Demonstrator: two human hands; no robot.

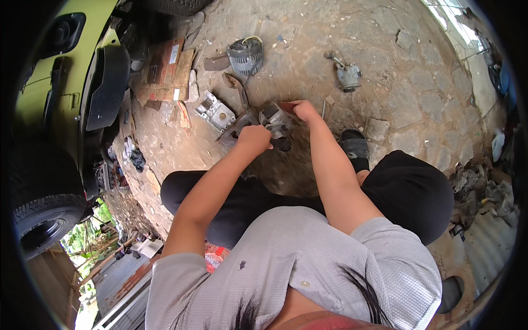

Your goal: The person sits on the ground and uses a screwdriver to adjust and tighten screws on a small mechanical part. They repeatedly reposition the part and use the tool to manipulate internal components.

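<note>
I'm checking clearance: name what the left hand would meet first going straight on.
Probably the grey metal housing just beyond the left hand; depth is unclear, they may already touch.

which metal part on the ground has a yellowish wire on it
The round, ribbed part; no such wire shows on the flat silver housing, the canister-like part at right or the metal piece by the left hand.

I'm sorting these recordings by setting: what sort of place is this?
Probably an informal vehicle repair yard: a yellow-green vehicle stands at the left, a vented metal unit lies on the rough ground, and the left hand is on another metal part.
</note>
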